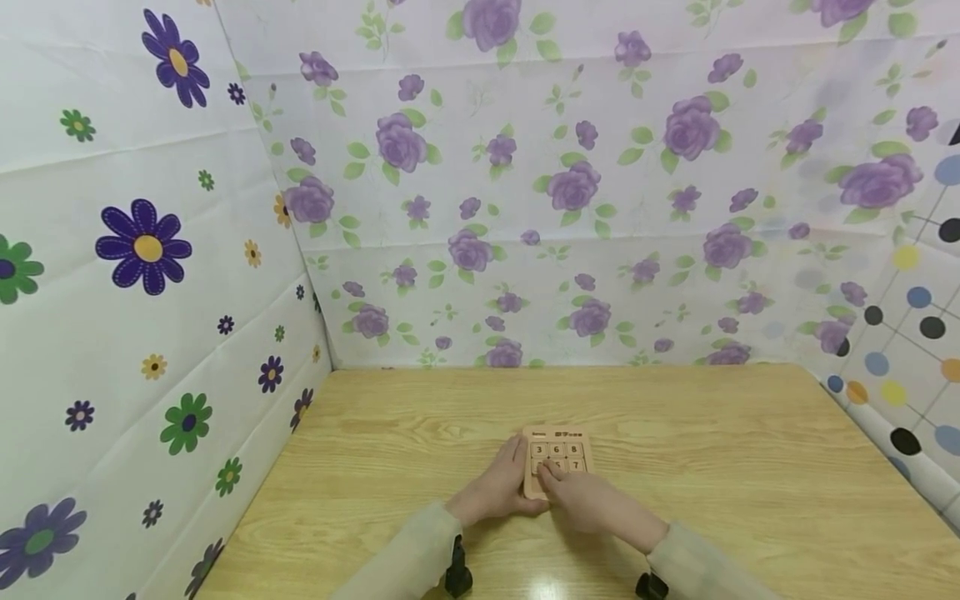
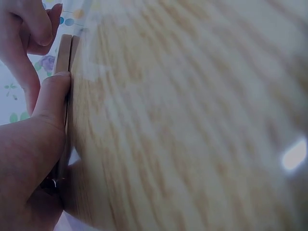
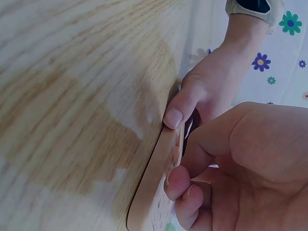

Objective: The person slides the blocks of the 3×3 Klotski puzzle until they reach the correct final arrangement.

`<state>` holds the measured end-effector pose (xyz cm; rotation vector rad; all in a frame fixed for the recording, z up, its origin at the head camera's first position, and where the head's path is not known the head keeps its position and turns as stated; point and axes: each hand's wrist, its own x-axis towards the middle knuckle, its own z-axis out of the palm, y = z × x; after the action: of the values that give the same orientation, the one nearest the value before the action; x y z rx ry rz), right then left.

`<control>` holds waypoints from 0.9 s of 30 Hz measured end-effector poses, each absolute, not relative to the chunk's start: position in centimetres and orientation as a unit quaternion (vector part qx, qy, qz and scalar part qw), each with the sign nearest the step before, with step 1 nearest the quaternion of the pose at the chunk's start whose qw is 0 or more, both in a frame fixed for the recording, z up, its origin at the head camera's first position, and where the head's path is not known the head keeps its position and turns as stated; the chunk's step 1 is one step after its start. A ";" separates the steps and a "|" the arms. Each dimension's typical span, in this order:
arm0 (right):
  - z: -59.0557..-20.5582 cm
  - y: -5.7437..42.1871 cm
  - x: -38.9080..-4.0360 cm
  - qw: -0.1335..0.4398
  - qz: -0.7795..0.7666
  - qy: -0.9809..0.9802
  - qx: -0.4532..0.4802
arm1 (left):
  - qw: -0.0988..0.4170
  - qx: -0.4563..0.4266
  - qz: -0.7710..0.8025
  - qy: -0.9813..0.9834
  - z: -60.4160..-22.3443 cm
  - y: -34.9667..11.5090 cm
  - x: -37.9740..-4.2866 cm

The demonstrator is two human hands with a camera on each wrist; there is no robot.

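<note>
A wooden number slide puzzle (image 1: 562,433) lies flat on the table, its square tiles (image 1: 573,449) printed with digits such as 3, 6, 8 and 7. My left hand (image 1: 495,487) grips the puzzle, fingers along its left side and thumb at the near edge. That thumb (image 2: 57,91) presses against the board's side in the left wrist view. Over the lower tiles, my right hand (image 1: 588,502) touches the face with its fingertips, hiding part of the lower rows. The right wrist view shows these bent fingers (image 3: 179,183) against the tiled face, gripping nothing.
The light wood-grain table (image 1: 712,450) extends around the puzzle. Flower-printed cloth (image 1: 465,183) hangs behind it and at the left (image 1: 112,333); a dotted cloth (image 1: 900,358) hangs at the right. Black wrist devices (image 1: 458,571) sit at both sleeve cuffs.
</note>
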<state>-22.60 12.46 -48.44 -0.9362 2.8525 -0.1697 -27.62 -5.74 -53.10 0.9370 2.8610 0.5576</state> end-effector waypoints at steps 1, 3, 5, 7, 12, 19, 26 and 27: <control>-48.4 12.4 -22.6 0.068 -0.056 0.947 -0.310 | 0.038 0.307 0.181 0.934 -53.1 -5.7 -27.6; -48.4 12.4 -22.6 0.070 -0.053 0.948 -0.307 | 0.035 0.309 0.183 0.933 -53.2 -5.7 -27.7; -48.3 12.4 -22.7 0.073 -0.050 0.949 -0.302 | 0.033 0.311 0.184 0.932 -53.2 -5.7 -27.7; -48.3 12.3 -22.6 0.078 -0.048 0.950 -0.298 | 0.031 0.313 0.184 0.931 -53.3 -5.8 -27.7; -48.3 12.2 -22.5 0.088 -0.052 0.952 -0.287 | 0.034 0.313 0.183 0.931 -53.3 -5.8 -27.7; -48.7 12.3 -22.4 0.087 -0.059 0.952 -0.286 | 0.034 0.314 0.186 0.930 -53.3 -5.9 -27.6; -48.9 12.5 -22.3 0.076 -0.053 0.951 -0.295 | 0.024 0.321 0.177 0.930 -53.2 -5.8 -27.6; -48.9 12.5 -22.2 0.076 -0.053 0.951 -0.295 | 0.026 0.320 0.174 0.931 -53.2 -5.7 -27.6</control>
<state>-22.23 12.53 -48.93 -0.8833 2.8521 -0.1593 -27.62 -5.74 -53.19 0.9881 2.8771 0.5389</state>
